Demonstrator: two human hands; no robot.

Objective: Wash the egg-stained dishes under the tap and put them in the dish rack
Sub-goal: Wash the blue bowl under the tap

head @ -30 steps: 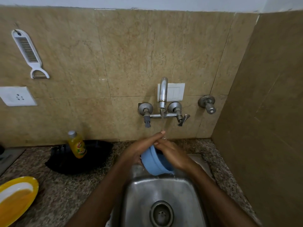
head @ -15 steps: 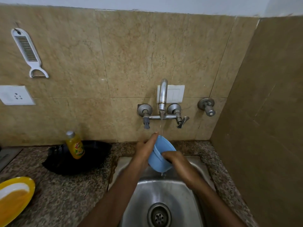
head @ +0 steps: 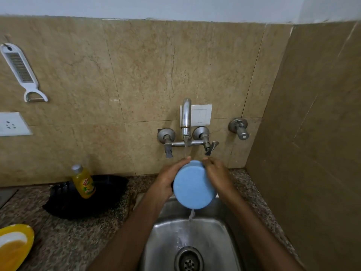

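Bowl (head: 193, 185) turned since earlier frame: base now faces camera, mouth away. Left hand (head: 168, 182) and right hand (head: 216, 178) clamp its sides under tap (head: 185, 118) stream, over sink (head: 224, 241). Advise rotating under flow, firm wet grip.

The blue bowl (head: 194, 185) turns its base toward the camera, so its inside and any stain there are hidden. It also covers the palms of the left hand (head: 168, 182) and right hand (head: 216, 178). At the near left, the yellow plate (head: 14, 246) is cut off by the picture's edge. The sink (head: 218, 237) runs off the near edge. The label on the yellow bottle (head: 83, 182) is too small to read.
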